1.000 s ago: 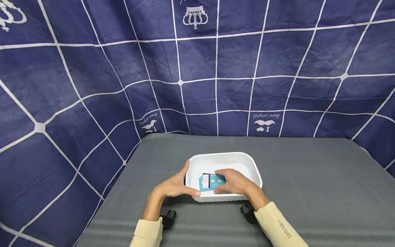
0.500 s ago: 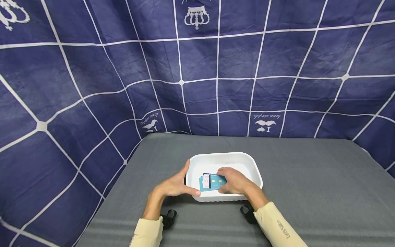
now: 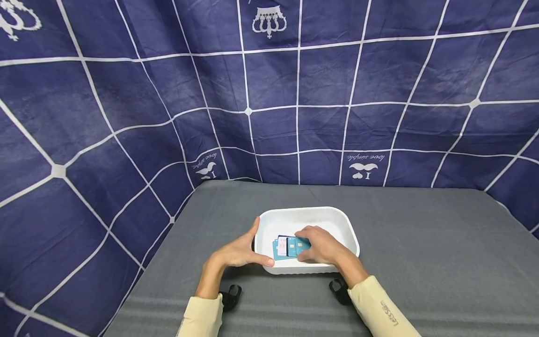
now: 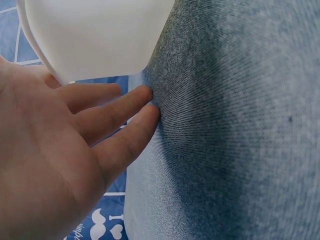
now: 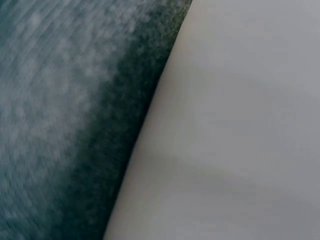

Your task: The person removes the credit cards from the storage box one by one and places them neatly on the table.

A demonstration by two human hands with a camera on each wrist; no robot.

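We saw the white tray standing on the grey cloth, and the small cards lay inside it, toward its near side and somewhat left of its middle. The right hand was reaching down into the tray, its thumb and fingers bent and only moderately apart, and between them it pinched the top teal card by opposite edges. To the left of this we could see a pinkish card, and under it a lower teal card, the pieces overlapping one another. The left hand was widely open at the left end of the tray, with its thumb touching the near left corner and a finger at the far side. In the left wrist view we observed three fingers almost straight, beside the tray wall. The right wrist view gave us only the cloth next to a pale, blurred surface. Behind everything hung a blue curtain with white lines.
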